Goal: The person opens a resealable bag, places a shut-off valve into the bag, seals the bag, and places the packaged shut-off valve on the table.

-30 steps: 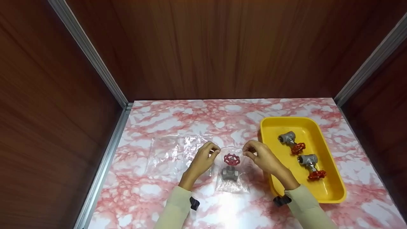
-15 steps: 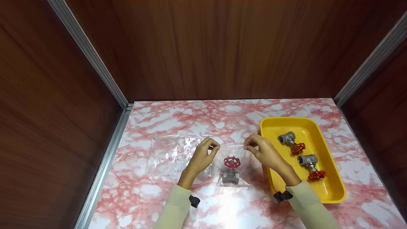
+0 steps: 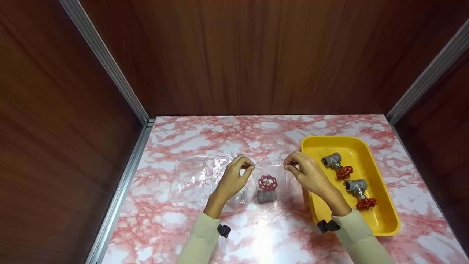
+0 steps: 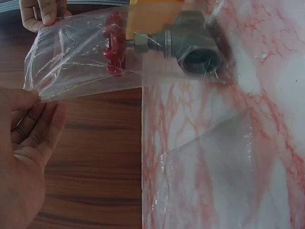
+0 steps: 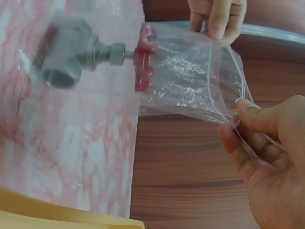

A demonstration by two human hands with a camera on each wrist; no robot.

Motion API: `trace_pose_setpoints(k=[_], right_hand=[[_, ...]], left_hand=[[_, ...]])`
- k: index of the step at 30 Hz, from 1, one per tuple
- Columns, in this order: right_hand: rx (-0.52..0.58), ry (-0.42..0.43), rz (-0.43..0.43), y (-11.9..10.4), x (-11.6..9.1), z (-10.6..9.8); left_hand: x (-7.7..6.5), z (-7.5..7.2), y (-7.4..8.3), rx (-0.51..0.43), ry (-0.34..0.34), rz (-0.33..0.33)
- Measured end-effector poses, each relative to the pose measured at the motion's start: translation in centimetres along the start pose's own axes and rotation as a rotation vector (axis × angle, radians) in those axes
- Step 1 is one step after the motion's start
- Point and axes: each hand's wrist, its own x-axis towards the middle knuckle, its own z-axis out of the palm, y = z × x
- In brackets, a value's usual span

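A clear plastic bag [image 4: 76, 62] holds a grey metal valve [image 3: 267, 196] with a red handwheel [image 3: 268, 182]. My left hand [image 3: 233, 176] pinches one top corner of the bag between thumb and fingers. The other top corner is pinched by my right hand [image 3: 307, 172]. In both wrist views the bag's mouth is spread between the hands, with the handwheel nearest the mouth and the valve body at the bottom. Whether the bag's bottom touches the table cannot be told.
A yellow tray [image 3: 318, 216] on the right carries two more valves, a rear valve [image 3: 332, 160] and a front valve [image 3: 356, 186]. Flat clear bags [image 3: 194, 176] lie left of my left hand on the marbled table [image 3: 176, 234]. Wood-grain panels [image 3: 234, 58] enclose the table.
Both hands have moved up a little in the head view, still holding the bag's corners. The bag and the valve inside have shifted the same way.
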Motion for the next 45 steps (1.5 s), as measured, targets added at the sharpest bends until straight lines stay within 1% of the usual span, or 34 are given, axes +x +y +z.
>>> trace_pose_setpoints(k=[8, 17, 20, 25, 29, 33, 40, 42, 45], right_hand=[[-0.044, 0.068, -0.052, -0.2, 0.0, 0.0], [-0.043, 0.116, -0.062, 0.0, -0.1, 0.2], [-0.040, 0.123, -0.065, 0.1, -0.2, 0.2], [-0.034, 0.126, -0.062, 0.2, -0.5, 0.3], [-0.024, 0.125, -0.051, 0.2, -0.5, 0.4], [-0.015, 0.129, -0.047, 0.3, -0.6, 0.4], [0.063, 0.130, 0.003, 0.0, -0.5, 0.9], [0.061, 0.124, 0.012, -0.2, -0.5, 1.2], [0.032, 0.112, -0.021, -0.7, -0.4, 1.7]], left_hand=[[0.2, -0.3, 0.3, 0.021, 0.002, 0.029], [0.3, -0.2, 0.4, 0.013, 0.025, 0.067], [0.2, -0.2, 0.3, -0.001, 0.025, 0.049], [-0.1, -0.4, 0.0, -0.043, 0.007, -0.007], [-0.1, -0.4, -0.3, -0.069, 0.000, -0.020], [-0.2, -0.3, -0.5, -0.057, 0.010, -0.031], [-0.1, 0.1, -0.6, -0.076, 0.060, -0.057], [0.0, 0.2, -0.6, -0.080, 0.074, -0.062], [0.2, 0.4, -0.6, -0.080, 0.078, -0.067]])
